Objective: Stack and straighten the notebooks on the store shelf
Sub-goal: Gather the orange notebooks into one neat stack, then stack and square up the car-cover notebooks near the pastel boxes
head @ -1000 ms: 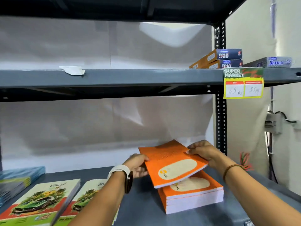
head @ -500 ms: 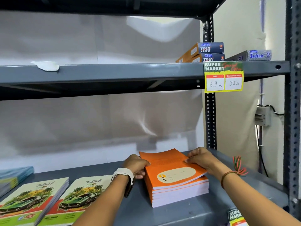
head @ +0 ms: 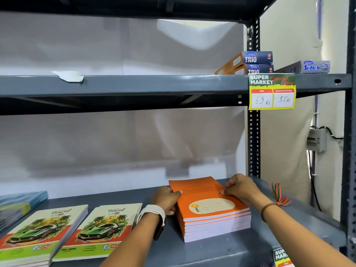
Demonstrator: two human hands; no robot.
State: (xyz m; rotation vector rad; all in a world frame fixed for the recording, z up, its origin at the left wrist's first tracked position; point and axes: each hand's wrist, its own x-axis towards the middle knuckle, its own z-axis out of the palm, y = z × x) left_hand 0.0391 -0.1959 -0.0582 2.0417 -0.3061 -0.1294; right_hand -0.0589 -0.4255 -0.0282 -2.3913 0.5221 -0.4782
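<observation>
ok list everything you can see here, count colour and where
orange notebooks: one stack, orange, lower shelf right
travel notebooks: two stacks, green and red covers, lower shelf left
blue notebooks: one stack, blue, far left
Trio boxes: two, blue and orange, upper shelf
Softek box: one, blue-grey, upper shelf right
price tag: one, yellow, upper shelf edge
paper scrap: one, white, upper shelf left
left hand: on orange stack's left edge
right hand: on its right edge

The top orange notebook point(head: 200, 193), held tilted above the orange stack point(head: 215, 226) a second ago, now lies flat on it with edges nearly flush. The left hand point(head: 165, 199) and right hand point(head: 240, 186) now press its left and right edges.
</observation>
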